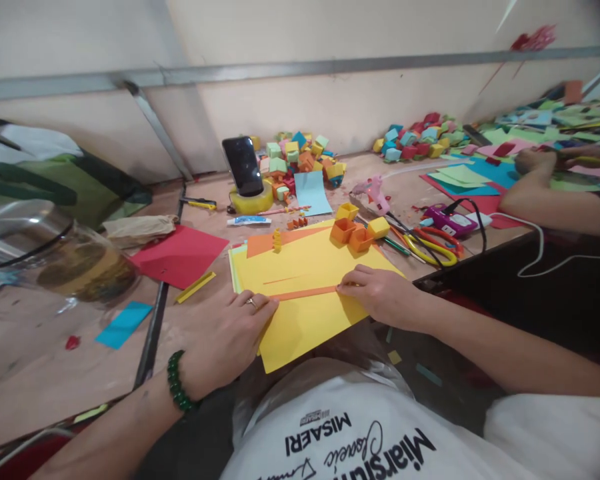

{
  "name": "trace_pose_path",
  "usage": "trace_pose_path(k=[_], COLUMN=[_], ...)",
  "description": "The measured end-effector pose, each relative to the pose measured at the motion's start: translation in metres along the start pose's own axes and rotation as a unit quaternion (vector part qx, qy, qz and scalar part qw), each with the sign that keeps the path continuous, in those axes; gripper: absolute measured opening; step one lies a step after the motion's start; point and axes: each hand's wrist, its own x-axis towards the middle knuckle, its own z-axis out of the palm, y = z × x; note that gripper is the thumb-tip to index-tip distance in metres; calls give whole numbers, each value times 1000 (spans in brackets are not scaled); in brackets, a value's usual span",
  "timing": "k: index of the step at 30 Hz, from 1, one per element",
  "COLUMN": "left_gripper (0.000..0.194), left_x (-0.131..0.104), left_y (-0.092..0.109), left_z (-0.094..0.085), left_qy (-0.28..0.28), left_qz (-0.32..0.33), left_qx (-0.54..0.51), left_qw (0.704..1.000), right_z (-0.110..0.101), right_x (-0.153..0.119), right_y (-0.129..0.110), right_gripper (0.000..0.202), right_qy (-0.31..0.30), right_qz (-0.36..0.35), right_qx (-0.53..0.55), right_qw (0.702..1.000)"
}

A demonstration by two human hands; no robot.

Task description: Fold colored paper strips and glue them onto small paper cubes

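An orange paper strip (307, 292) lies across a yellow paper sheet (300, 333) at the table's front edge. My left hand (235, 333), with a ring and a green bead bracelet, presses the strip's left end with its fingers together. At the other end, my right hand (375, 293) pinches the strip between thumb and fingers. A thin orange sliver (280, 280) rests on the yellow sheet just above. Beyond it stand small folded orange paper boxes (343, 231) and a yellow box (379, 228). A curled yellow strip (277, 240) sits near the sheet's back edge.
A phone (243, 167) leans on a tape roll (253, 199) at the back, beside piled paper cubes (305, 160). To the right lie a pink glue gun (375, 193) and scissors (435, 248). A glass jar (75, 253) stands left. A co-worker's hand (535, 163) is at far right.
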Motion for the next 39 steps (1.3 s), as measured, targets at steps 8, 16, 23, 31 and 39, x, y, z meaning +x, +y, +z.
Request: trace_pose_path(k=[8,16,23,31,39], left_gripper=[18,22,24,39,21], left_x=[47,39,52,36,27], left_y=[22,-2,-35,-23,12], left_z=[-14,-21,-10,-16,-6], left_qy=[-75,89,344,262,32], left_qz=[36,58,176,-37,-30], left_qx=[75,9,-149,-121,-68], left_qw=[994,994,910,957,997], right_z=[-15,-8,-30,-17,4], right_x=[24,15,41,64,70], right_y=[-19,1,-12,-32,-43], right_gripper=[23,49,24,25,18], right_qy=[-53,151,320,195,-47], right_qz=[66,-18,-145,-65,31], right_qx=[-86,25,133,-187,-117], right_qw=[993,988,927,960,992])
